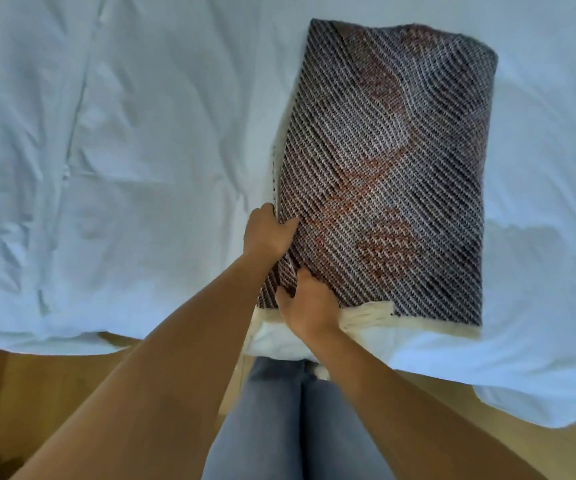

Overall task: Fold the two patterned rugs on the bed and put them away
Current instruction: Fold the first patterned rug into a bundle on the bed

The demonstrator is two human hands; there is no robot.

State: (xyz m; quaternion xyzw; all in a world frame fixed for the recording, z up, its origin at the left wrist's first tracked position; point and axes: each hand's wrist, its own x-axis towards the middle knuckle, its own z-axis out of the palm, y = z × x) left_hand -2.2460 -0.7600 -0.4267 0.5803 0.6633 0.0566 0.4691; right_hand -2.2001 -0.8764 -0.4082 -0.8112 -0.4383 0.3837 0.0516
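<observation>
1 patterned rug [383, 174] lies folded at centre right on the white bed [106, 150]. The left hand [269, 233] grips its left edge; the right hand [305, 303] pinches the near corner. The stack may hold both rugs. Putting away remains.

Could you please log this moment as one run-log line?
folded rug on bed | left hand grips edge | right hand grips corner

Soft, cool, even light, faint crease shadows on the white sheet [123, 133] — wide-angle bowing at edges, slight softness.
</observation>
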